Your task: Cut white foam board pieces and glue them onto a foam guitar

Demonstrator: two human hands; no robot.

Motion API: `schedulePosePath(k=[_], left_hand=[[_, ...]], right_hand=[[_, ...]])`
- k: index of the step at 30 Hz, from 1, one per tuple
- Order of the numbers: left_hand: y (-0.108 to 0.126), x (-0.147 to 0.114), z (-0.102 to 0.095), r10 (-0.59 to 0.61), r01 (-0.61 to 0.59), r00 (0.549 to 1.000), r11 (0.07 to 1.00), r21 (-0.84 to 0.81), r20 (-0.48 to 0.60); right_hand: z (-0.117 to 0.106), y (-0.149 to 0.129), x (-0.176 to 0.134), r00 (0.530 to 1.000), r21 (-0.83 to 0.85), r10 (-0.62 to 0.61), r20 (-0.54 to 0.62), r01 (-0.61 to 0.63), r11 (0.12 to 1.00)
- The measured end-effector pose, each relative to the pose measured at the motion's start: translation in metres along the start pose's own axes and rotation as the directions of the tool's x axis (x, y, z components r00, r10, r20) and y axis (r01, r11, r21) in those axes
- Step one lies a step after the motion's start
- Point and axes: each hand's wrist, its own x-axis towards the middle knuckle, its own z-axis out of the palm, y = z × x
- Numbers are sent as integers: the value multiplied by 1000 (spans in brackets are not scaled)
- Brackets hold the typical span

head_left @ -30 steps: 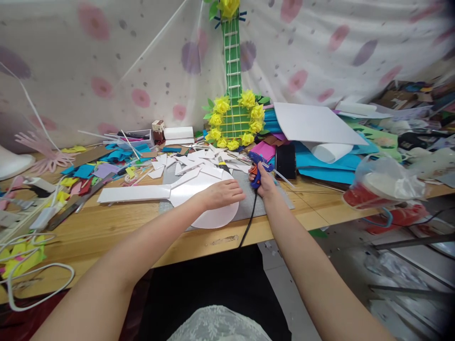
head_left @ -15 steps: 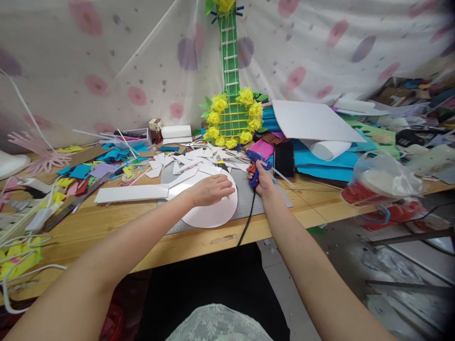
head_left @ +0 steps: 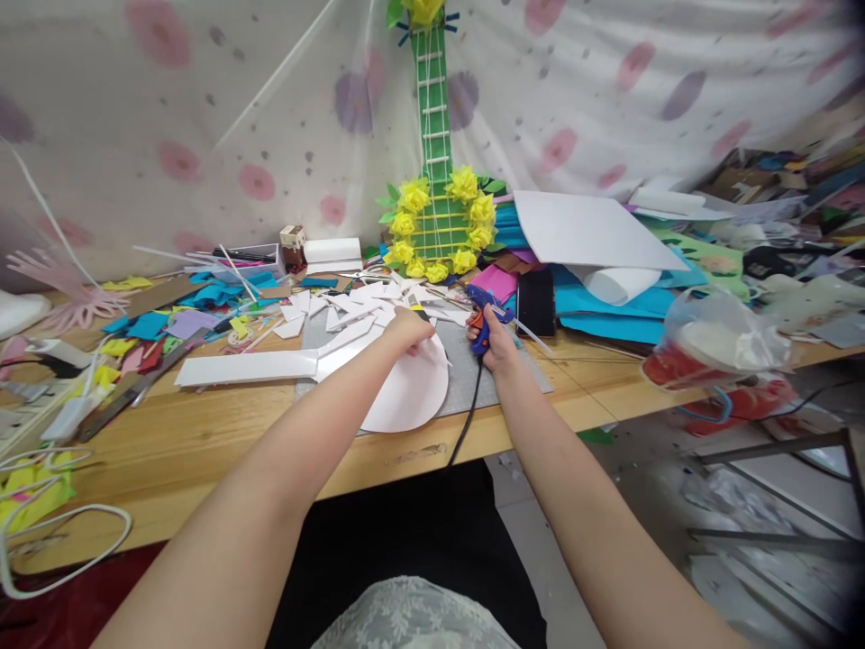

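Note:
A white guitar-shaped cutout (head_left: pixel 412 397) lies flat on a grey cutting mat (head_left: pixel 466 389), its long neck toward the left. My left hand (head_left: pixel 409 330) is over the upper part of its round body, fingers bent down and drawn together. What they hold, if anything, is hidden beneath the hand. Just right of the cutout, my right hand (head_left: pixel 500 342) is wrapped round a blue and orange hot glue gun (head_left: pixel 481 333), its black cord hanging over the table's front edge. A yellow and black tool (head_left: pixel 419 311) shows just beyond my left hand.
White offcuts (head_left: pixel 365 302) heap behind the cutout. A green paper guitar (head_left: pixel 436 153) with yellow flowers stands against the curtain. Blue sheets (head_left: pixel 608 311) and a white board (head_left: pixel 587 230) pile at the right, near a bagged red cup (head_left: pixel 703 347). Scraps and a metal ruler (head_left: pixel 122 406) lie left.
My left hand has moved up over the round body, and its outstretched fingers have bent down. My right hand still grips the glue gun in nearly the same place.

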Motion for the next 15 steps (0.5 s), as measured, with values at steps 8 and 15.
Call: schedulePosePath(k=[8,15], left_hand=[[16,13,2,56,-72,997,892,447,49],[18,16,6,115,-107,993,849,517,16]], right_hand=[[-3,3,3,1000,-31,-17,13,17,999],[-6,6,6,1000,-22,-26,13,26,999]])
